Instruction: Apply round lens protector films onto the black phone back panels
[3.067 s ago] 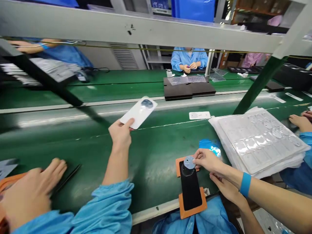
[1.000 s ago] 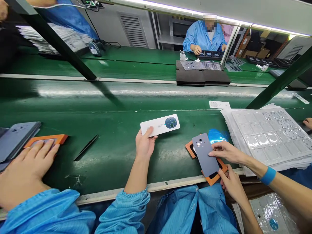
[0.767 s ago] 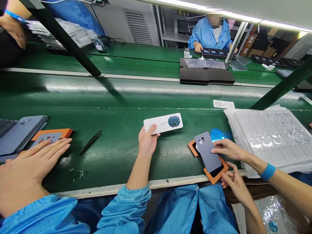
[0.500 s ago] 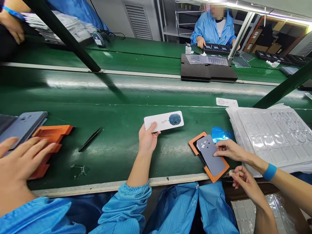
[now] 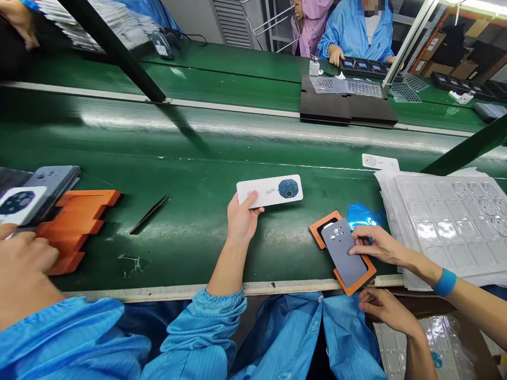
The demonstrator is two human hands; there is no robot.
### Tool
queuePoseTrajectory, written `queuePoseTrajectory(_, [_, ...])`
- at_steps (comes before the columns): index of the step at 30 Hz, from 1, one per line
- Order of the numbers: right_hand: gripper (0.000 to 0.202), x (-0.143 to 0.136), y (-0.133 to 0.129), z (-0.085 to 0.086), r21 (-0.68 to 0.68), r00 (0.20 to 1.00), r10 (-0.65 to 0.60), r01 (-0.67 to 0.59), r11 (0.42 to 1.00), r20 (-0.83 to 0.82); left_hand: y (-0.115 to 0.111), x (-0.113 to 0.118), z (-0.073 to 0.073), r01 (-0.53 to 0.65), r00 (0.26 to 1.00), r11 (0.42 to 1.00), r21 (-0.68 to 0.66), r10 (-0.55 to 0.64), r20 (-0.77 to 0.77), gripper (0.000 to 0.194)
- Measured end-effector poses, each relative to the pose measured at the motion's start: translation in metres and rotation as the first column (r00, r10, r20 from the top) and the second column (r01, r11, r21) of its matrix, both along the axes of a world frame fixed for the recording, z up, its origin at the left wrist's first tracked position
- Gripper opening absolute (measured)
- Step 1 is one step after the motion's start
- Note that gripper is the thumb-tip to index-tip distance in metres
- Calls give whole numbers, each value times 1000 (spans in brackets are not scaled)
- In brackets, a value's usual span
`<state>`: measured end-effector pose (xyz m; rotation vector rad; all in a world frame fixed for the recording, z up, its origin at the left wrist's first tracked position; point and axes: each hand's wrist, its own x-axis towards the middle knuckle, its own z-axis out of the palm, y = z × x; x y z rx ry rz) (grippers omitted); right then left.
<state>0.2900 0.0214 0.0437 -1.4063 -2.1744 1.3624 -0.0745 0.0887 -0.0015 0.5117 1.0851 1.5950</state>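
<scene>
Two hands are loaded: the left hand (image 5: 242, 221), thumb closed over fingers, grips the white card (image 5: 269, 191) over the worktop (image 5: 190, 211); the right hand (image 5: 378, 245), fingertips nearly together, pinches the gray panel (image 5: 344, 256) over the orange fixture (image 5: 316, 231), near edge. Align edges squarely; press lightly.

The left hand (image 5: 26, 264), slightly blurred at its side, had its fingers (image 5: 45, 256) bent. The right hand (image 5: 242, 219) pinched beyond the near edge of the worktop (image 5: 190, 211), thumb (image 5: 250, 200) uppermost, bare forearm (image 5: 226, 272) slanting from a bunched sleeve (image 5: 204, 327).
</scene>
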Motion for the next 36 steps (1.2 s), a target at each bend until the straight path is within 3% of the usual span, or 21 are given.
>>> queuePoseTrajectory(16, [38, 2, 0, 5, 43, 986, 111, -117, 992, 127, -1, 2, 1, -9, 1000, 1000, -14, 9, 5, 39])
queuePoseTrajectory(22, [58, 9, -10, 6, 153, 978, 9, -42, 987, 210, 0, 2, -1, -30, 999, 999, -20, 30, -22, 41])
queuePoseTrajectory(25, [57, 13, -23, 4, 347, 975, -87, 11, 938, 206, 1, 2, -2, -31, 999, 999, -7, 31, -43, 40])
queuePoseTrajectory(28, [67, 6, -35, 2, 533, 959, -93, -68, 843, 269, 1, 2, -2, -37, 998, 999, -2, 37, -57, 41])
queuePoseTrajectory(32, [74, -25, -40, 0, 563, 920, 11, -249, 788, 391, 2, 1, -3, -44, 997, 999, 1, 44, -68, 41])
queuePoseTrajectory(36, [74, -55, -41, -8, 552, 904, 119, -350, 757, 410, 2, 0, -4, -43, 997, 999, 0, 42, -70, 40])
